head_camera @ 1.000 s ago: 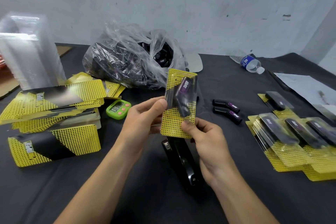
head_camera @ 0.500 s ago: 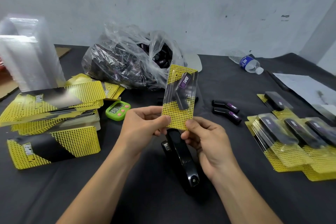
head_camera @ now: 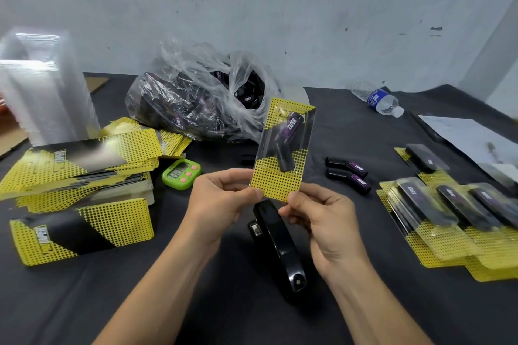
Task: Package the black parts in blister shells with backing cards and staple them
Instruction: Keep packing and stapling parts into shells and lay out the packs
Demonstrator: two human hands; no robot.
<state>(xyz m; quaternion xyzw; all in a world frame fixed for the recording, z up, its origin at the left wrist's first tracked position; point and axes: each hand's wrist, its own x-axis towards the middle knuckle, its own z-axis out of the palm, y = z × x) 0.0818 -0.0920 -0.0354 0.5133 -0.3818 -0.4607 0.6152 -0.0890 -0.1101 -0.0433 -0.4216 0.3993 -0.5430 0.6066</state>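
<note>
Head view looks down on both forearms reaching in from the lower edge, hands raised above the table [head_camera: 140, 302] and close together. The left hand [head_camera: 221, 202] pinches the lower left corner of a backing card [head_camera: 276, 185] between thumb and forefinger, and the right hand [head_camera: 322, 221] pinches the lower right corner the same way, its other fingers curled beneath. The card stands nearly upright, leaning slightly right, yellow with black dots and a black band. A clear blister shell [head_camera: 283, 131] lies against its face, and inside the shell a black part [head_camera: 286, 154] with a purple "TAPER" label sits on a slant. Directly below the hands a black stapler [head_camera: 277, 246] lies on the dark cloth. Behind the card, a crumpled clear plastic bag [head_camera: 196, 101] holds many more black pieces. Two loose black parts [head_camera: 347, 173] lie side by side just right of the card. Farther right, finished packages [head_camera: 448, 221] overlap in a row, each with a dark piece under clear plastic. At left sit a pile of flat backing cards [head_camera: 81, 159], a green timer [head_camera: 181, 173] and a tall stack of clear shells [head_camera: 42, 87]. A water bottle [head_camera: 382, 101] lies on its side at the back.
</note>
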